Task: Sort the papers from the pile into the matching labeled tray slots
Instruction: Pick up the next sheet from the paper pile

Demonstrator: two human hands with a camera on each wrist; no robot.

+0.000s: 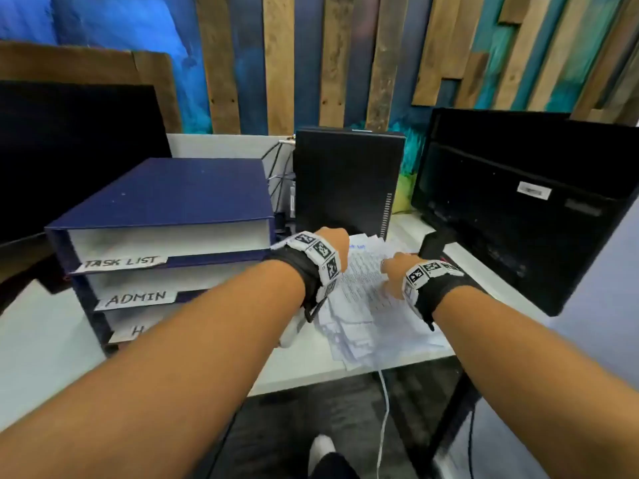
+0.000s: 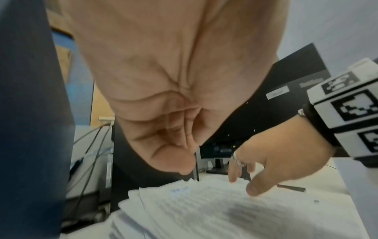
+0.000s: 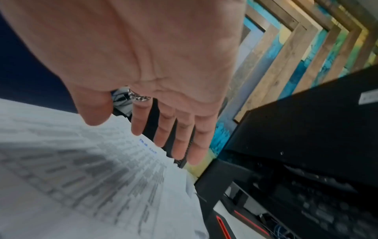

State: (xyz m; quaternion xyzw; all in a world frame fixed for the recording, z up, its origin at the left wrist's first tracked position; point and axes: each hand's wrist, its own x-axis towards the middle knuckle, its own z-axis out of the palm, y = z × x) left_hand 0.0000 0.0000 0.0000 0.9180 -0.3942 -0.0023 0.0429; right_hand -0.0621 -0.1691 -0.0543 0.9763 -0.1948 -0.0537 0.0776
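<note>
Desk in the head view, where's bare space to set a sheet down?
Bare white desk lies left of the tray stack, and a narrow strip runs between the paper pile and the right monitor. The middle is crowded: pile, left hand, right hand, computer tower.

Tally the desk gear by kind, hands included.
Hands: 2 (left hand, right hand)
Paper pile: 1
Tray rack: 1
Monitors: 2 ()
Computer tower: 1
Total: 7
</note>
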